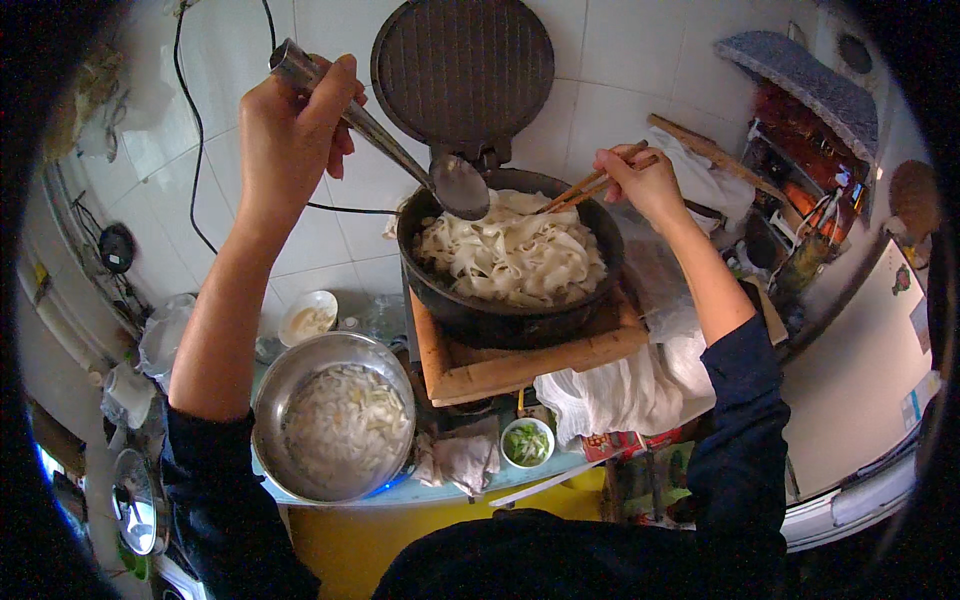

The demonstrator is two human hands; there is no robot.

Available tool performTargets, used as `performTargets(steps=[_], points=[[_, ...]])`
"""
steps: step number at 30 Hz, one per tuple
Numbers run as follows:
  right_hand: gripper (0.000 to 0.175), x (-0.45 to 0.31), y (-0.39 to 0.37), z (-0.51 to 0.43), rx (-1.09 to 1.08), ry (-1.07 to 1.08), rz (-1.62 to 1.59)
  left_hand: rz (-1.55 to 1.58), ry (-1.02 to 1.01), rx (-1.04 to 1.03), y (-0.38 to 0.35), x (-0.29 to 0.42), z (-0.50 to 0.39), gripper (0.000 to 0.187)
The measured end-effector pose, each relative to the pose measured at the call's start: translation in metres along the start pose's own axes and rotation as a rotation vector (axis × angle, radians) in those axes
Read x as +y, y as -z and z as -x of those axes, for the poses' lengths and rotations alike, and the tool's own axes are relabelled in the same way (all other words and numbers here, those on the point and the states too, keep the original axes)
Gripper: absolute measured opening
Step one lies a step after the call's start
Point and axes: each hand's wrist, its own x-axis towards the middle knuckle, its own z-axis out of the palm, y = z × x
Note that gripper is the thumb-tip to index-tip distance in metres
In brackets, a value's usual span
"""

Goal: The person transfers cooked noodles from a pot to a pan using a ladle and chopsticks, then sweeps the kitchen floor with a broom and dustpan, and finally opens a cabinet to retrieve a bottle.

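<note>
My left hand (300,127) is closed around the handle of a large metal ladle (459,187), whose bowl hangs over the left rim of a black pan (517,322). Wide pale noodles (517,251) are heaped in that pan. In my right hand (641,184) is a pair of wooden chopsticks (581,193), their tips at the noodles near the back right. The pan sits in a square wooden frame (540,376). To the left, a stainless steel pot (274,420) holds cloudy liquid with pale pieces (341,420) in it.
A ridged black lid (463,71) stands raised behind the pan. In front are a small bowl (551,450) of chopped green onion and a crumpled cloth (469,454). White cloth (622,397) drapes at the right. A white bowl (307,319) stands behind the pot. A black cable (187,127) hangs along the tiled wall.
</note>
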Motion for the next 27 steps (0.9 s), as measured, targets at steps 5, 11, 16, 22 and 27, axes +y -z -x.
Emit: performTargets(steps=[5,11,16,22,27], points=[[0.023,-0.014,0.013,0.005,0.071,0.026,-0.010,-0.038,-0.045,0.035,0.010,0.001,0.002,0.029],[0.027,-0.042,0.000,0.026,-0.024,0.193,-0.125,-0.041,-0.076,0.078,0.028,0.002,-0.004,0.030],[0.020,-0.054,-0.042,0.057,-0.143,0.346,-0.027,0.014,-0.076,0.093,0.024,0.001,0.000,0.030],[0.023,-0.072,-0.028,0.063,-0.226,0.279,-0.150,-0.043,-0.034,0.058,0.029,0.004,0.006,0.029],[0.027,-0.070,-0.006,0.059,-0.194,0.100,-0.105,0.006,-0.060,0.092,0.028,0.002,0.008,0.029]])
